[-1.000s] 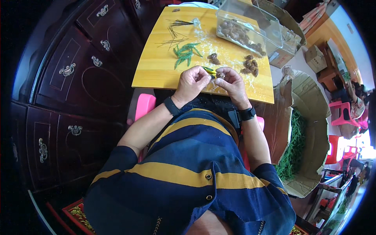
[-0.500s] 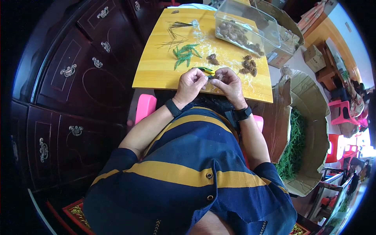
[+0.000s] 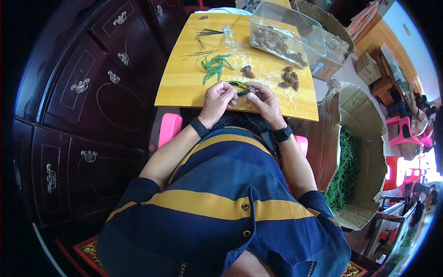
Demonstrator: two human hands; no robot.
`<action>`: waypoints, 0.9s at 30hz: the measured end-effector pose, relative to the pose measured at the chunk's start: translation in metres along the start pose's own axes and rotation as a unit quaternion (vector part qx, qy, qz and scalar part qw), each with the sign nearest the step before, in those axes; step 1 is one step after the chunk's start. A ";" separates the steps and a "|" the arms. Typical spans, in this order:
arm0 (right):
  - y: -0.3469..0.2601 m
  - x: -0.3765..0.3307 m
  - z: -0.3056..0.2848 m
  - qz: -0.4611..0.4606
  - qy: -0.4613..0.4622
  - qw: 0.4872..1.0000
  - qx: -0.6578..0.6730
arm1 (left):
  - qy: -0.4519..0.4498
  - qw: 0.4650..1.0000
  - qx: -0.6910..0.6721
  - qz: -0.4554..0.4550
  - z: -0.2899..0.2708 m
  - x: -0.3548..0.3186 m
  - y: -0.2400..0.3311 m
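My left hand (image 3: 218,99) grips pliers with green and yellow handles (image 3: 237,85) at the near edge of a small yellow wooden table (image 3: 184,83). My right hand (image 3: 264,100) pinches a small brown pine cone (image 3: 251,90) right at the pliers' tip. Both hands meet over the table's front edge. Green artificial pine sprigs (image 3: 213,67) lie just beyond the left hand. Small heaps of brown cones (image 3: 289,78) sit beyond the right hand, and a pair of cones (image 3: 248,71) lies between.
A clear plastic box (image 3: 284,37) with several cones stands at the table's far right. Thin dark wires (image 3: 203,37) lie at the back. A dark wooden cabinet (image 3: 83,101) is on the left. A cardboard box of green sprigs (image 3: 355,166) stands at the right. Pink stool (image 3: 170,129) underneath.
Both hands stay together at the table's front edge; the fingers have shifted slightly around the cone and pliers. Nothing else moved.
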State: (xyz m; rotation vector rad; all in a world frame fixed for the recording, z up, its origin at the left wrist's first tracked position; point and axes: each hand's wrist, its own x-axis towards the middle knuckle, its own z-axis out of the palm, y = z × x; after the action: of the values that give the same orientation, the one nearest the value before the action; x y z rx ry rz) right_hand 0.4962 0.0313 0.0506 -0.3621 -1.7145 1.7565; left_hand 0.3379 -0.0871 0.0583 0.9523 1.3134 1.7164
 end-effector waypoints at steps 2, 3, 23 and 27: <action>-0.001 -0.001 0.001 0.011 -0.006 1.000 0.019 | 0.002 1.000 -0.009 0.002 0.000 0.000 0.000; 0.000 -0.001 0.001 0.012 -0.013 0.999 0.036 | -0.003 1.000 -0.004 0.000 0.000 0.000 0.001; -0.006 -0.001 0.002 0.102 -0.037 0.970 0.217 | -0.005 0.999 0.022 0.026 0.007 -0.003 -0.003; -0.003 -0.002 -0.001 0.083 -0.045 0.981 0.168 | -0.022 0.996 0.060 0.062 0.008 -0.006 -0.005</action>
State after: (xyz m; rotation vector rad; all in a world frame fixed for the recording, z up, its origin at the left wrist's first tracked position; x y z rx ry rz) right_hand 0.4993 0.0305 0.0534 -0.2851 -1.4443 2.1718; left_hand 0.3480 -0.0879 0.0539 1.1552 1.3655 1.7147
